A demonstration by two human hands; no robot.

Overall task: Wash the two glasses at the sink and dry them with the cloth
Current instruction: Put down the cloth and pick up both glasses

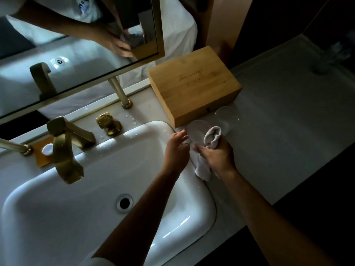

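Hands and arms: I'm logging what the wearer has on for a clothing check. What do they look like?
Both forearms are bare down to the left hand and right hand; no rings, watch or gloves show. A pale sleeve edge shows at the left arm's bottom.

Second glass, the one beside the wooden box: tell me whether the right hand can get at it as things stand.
Probably not yet. The right hand is shut on the cloth at the near glass. The second glass stands just beyond, unobstructed, once that hand lets go.

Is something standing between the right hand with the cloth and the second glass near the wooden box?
Nothing visible. The second glass stands free on the counter just beyond the right hand, beside the wooden box.
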